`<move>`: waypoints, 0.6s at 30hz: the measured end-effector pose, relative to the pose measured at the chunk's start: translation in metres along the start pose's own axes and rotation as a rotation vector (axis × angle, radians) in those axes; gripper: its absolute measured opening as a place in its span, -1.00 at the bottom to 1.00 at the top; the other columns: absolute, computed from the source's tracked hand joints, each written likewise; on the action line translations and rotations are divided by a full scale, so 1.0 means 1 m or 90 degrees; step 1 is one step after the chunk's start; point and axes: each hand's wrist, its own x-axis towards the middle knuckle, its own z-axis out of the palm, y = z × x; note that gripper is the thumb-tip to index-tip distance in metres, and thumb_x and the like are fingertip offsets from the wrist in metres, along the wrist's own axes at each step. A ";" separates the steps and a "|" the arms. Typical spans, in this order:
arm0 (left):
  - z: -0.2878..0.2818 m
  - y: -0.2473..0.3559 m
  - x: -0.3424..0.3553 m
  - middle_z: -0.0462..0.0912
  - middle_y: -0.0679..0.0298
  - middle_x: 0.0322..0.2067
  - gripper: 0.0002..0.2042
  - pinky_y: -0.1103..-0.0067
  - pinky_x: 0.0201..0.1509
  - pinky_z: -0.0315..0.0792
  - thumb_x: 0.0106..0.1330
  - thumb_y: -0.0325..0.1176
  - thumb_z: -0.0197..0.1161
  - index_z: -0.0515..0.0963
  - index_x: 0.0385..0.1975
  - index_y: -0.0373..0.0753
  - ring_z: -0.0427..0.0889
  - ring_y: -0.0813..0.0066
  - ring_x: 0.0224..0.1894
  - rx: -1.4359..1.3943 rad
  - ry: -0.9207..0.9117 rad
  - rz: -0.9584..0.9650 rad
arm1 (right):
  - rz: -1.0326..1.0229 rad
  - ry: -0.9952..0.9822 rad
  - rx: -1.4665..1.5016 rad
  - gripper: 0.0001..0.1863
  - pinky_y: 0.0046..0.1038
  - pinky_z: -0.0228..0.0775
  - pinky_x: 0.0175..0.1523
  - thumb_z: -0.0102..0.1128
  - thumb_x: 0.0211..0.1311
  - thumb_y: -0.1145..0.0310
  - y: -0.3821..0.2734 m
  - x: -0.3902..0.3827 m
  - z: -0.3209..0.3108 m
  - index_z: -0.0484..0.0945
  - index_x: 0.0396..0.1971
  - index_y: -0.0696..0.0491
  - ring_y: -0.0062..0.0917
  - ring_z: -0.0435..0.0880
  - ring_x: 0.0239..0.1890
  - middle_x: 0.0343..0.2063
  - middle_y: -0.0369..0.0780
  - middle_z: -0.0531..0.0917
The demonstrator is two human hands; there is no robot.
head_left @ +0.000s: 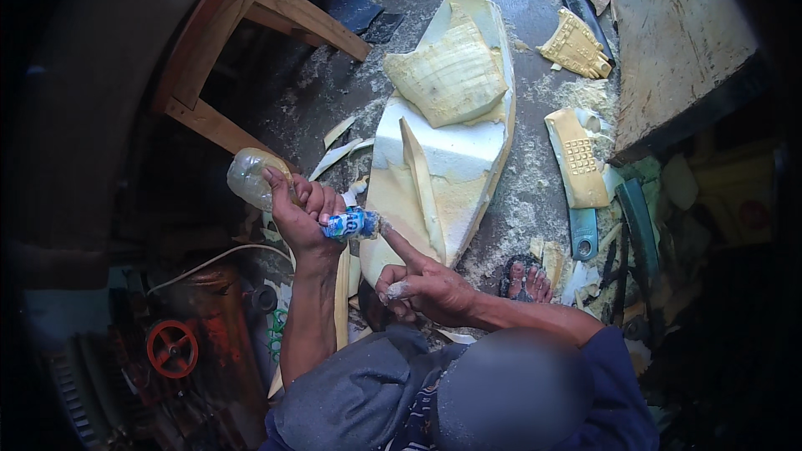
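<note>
My left hand (302, 207) is closed round a clear plastic bottle (257, 180) with yellowish contents, tilted base up. At its lower end, below my fingers, shows a crumpled blue-and-white wrapper (349, 223); how it joins the bottle is hidden by my hand. My right hand (426, 286) has its index finger stretched to the wrapper's ragged end, the other fingers curled and white residue on the thumb. Ahead lies a long block of cream and white foam (434, 154). On it rest a curved yellowish foam piece (449, 75) and a narrow foam strip (422, 184).
A wooden stool (276, 12) lies at the far left. Red machinery with a handwheel (172, 348) is at lower left. Carved foam pieces (578, 159) and a blue-green tool (583, 234) lie right, near my bare foot (528, 280). A worn panel (685, 42) borders the right.
</note>
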 end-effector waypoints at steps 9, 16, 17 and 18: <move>-0.007 -0.037 0.008 0.15 0.49 -0.74 -0.45 0.63 -0.67 0.21 0.50 0.30 -0.03 0.29 -0.50 -0.07 0.19 0.68 -0.76 0.392 0.013 0.127 | -0.089 -0.199 0.182 -0.08 -0.50 0.55 -0.38 0.15 0.22 0.48 -0.024 -0.013 -0.009 -0.06 0.58 0.01 -0.49 0.62 -0.45 -0.32 -0.17 0.55; -0.041 -0.057 0.043 0.51 0.31 -0.54 -0.40 0.64 -0.59 0.37 0.43 0.37 0.04 0.46 -0.36 -0.16 0.43 0.63 -0.68 0.323 -0.067 -0.221 | -0.099 0.291 -0.694 -0.41 -0.46 0.46 -0.45 -0.04 0.20 0.32 -0.123 0.016 -0.075 0.58 0.26 0.05 -0.54 0.53 -0.63 -0.60 -0.21 0.58; -0.041 -0.061 0.047 0.56 0.27 -0.49 -0.39 0.65 -0.59 0.38 0.43 0.37 0.04 0.49 -0.32 -0.19 0.44 0.63 -0.67 0.330 -0.095 -0.220 | -0.083 0.289 -0.806 -0.43 -0.41 0.47 -0.42 -0.05 0.22 0.32 -0.129 0.028 -0.084 0.60 0.25 0.01 -0.51 0.54 -0.63 -0.61 -0.18 0.58; -0.040 -0.063 0.050 0.61 0.22 -0.44 -0.37 0.65 -0.59 0.38 0.42 0.38 0.03 0.52 -0.28 -0.21 0.46 0.62 -0.67 0.337 -0.131 -0.216 | -0.026 0.297 -0.900 -0.44 -0.36 0.48 -0.40 -0.06 0.23 0.31 -0.136 0.035 -0.092 0.62 0.23 -0.03 -0.48 0.54 -0.63 -0.63 -0.15 0.59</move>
